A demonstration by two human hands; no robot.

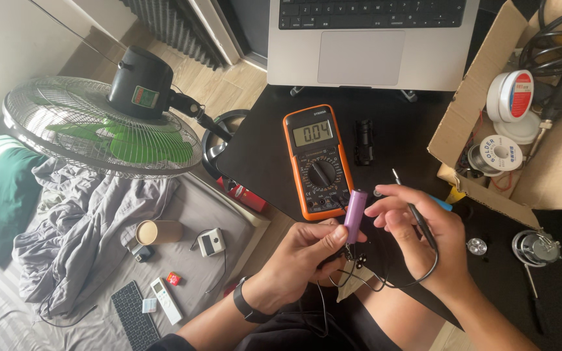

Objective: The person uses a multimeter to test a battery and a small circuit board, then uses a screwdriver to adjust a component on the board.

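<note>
Above a black desk [398,140], left hand [300,263] with grip closed around a purple cylindrical battery [354,216], right hand [421,240] pinching a black test probe [417,218]. At twelve o'clock, orange multimeter [317,160] and laptop [365,42]; at two o'clock, cardboard box [557,169]; at nine o'clock, electric fan [102,127] over a rumpled bed [73,260].

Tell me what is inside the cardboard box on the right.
The cardboard box holds a white tape roll, a spool of solder wire, loose wires and black cables. Its flap and walls hide whatever lies deeper.
</note>
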